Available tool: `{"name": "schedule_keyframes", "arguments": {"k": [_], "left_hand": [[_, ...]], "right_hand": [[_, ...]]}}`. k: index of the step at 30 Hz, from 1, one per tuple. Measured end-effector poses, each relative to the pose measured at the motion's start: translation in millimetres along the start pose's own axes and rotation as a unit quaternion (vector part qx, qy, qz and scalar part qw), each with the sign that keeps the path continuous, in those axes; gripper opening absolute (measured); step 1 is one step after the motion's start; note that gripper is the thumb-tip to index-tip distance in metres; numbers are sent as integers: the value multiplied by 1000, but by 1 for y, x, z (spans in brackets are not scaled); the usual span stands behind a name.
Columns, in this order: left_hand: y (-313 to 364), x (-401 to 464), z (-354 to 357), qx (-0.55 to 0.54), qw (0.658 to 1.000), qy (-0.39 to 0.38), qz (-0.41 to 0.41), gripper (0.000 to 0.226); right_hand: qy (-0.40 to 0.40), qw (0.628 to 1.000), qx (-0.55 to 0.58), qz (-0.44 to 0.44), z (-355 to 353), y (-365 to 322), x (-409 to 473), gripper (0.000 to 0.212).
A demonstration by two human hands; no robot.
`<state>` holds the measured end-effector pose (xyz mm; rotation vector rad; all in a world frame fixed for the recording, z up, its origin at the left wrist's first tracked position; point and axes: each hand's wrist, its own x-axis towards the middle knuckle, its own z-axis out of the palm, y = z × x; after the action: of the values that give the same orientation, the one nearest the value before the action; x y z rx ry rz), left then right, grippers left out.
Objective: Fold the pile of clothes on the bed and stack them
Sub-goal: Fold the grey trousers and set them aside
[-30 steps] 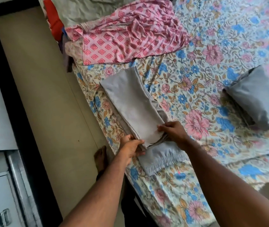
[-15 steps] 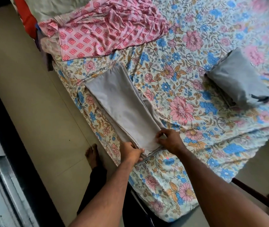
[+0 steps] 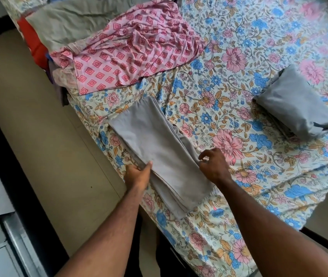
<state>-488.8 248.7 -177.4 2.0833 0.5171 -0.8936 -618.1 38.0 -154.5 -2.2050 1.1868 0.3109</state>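
grey folded cotton garment (image 3: 159,154) lies on floral bed (image 3: 239,108), long axis running away-left to near-right btwn hands: left hand (image 3: 138,173) pinches its left edge, right hand (image 3: 212,163) loosely curled at right edge, grip unclear.

We see a bed (image 3: 239,62) under a floral sheet. On it lie a long folded grey garment (image 3: 159,148) near the edge, a folded grey bundle (image 3: 292,102) well apart at right, and a heap of loose clothes (image 3: 123,50) at the far end.
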Motion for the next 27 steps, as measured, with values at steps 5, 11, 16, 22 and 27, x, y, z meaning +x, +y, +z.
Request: {"name": "schedule_keyframes", "arguments": {"k": [5, 11, 16, 22, 27], "left_hand": [[49, 51, -34, -73, 996, -40, 3, 64], [88, 107, -60, -120, 991, -54, -26, 69], [98, 137, -71, -129, 988, -71, -40, 53], [100, 145, -75, -110, 979, -152, -77, 42], [106, 161, -75, -112, 983, -125, -73, 22]], "right_hand": [[-7, 999, 8, -43, 1, -63, 49, 18], [-81, 994, -17, -73, 5, -132, 106, 52], [-115, 988, 9, -104, 14, -173, 146, 65], [-122, 988, 96, -26, 22, -198, 184, 80], [-191, 979, 69, 10, 21, -210, 200, 49]]}}
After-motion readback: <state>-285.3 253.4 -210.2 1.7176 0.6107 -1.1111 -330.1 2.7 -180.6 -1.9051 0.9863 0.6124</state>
